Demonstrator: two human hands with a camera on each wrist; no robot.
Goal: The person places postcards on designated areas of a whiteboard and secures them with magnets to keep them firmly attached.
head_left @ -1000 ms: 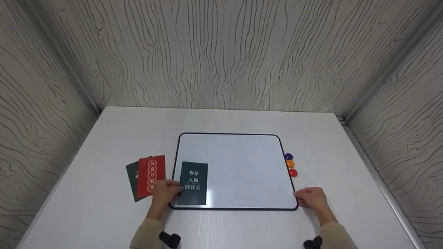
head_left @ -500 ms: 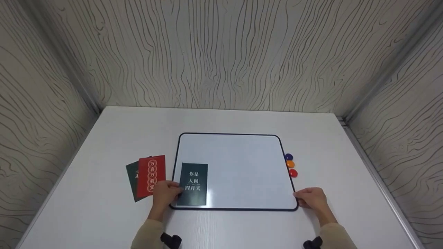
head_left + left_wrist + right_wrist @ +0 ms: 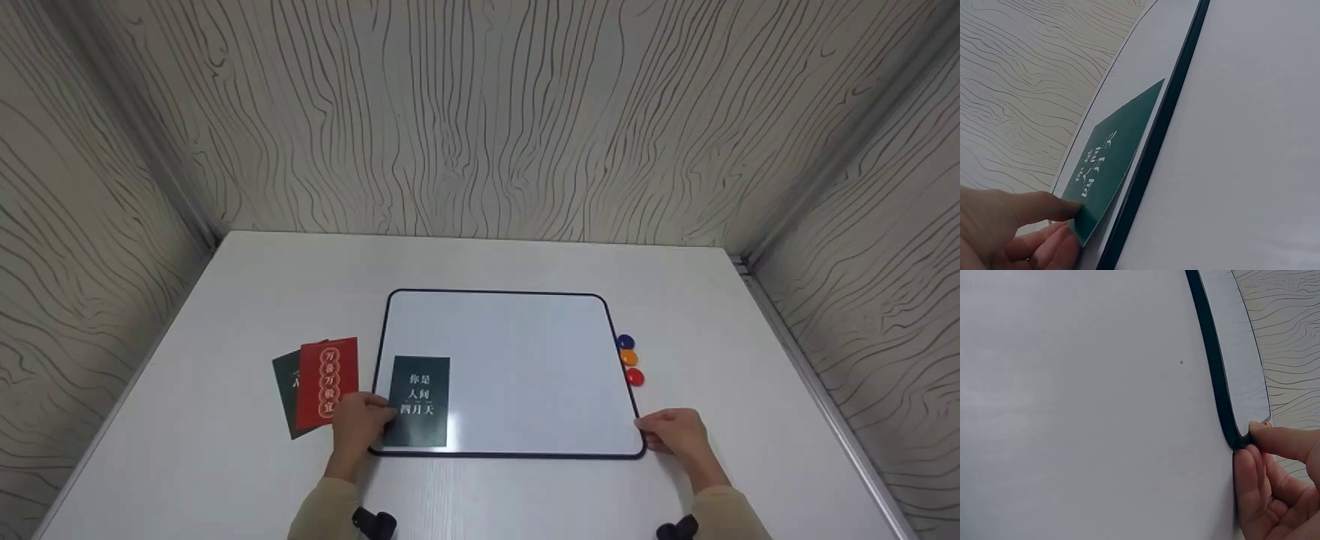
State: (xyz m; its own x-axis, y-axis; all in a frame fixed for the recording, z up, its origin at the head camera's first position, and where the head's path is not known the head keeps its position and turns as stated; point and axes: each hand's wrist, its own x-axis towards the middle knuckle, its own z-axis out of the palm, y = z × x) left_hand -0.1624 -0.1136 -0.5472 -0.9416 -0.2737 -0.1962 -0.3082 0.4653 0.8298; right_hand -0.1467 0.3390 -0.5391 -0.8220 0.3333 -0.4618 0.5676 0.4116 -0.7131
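Note:
A whiteboard (image 3: 532,375) with a thin dark frame lies on the table in the head view. On its lower left part is a dark green card (image 3: 429,431) with white Chinese characters. My left hand (image 3: 358,427) pinches that card at its left edge; in the left wrist view the thumb presses on the green card's face (image 3: 1120,146) with the other fingers under the edge. At the board's lower right corner, my right hand (image 3: 679,431) grips the frame, thumb above and fingers beneath in the right wrist view, where the dark frame (image 3: 1213,365) runs up from them.
Left of the board, a red card (image 3: 315,386) overlaps another green card (image 3: 286,382), and my left hand covers the red one's corner. Blue (image 3: 626,342), orange (image 3: 628,358) and red (image 3: 635,376) round pieces line the board's right edge. Patterned walls enclose the table.
The green card has slid slightly toward me and its top edge has become more level with the board. My left hand has moved with it. My right hand stays at the corner.

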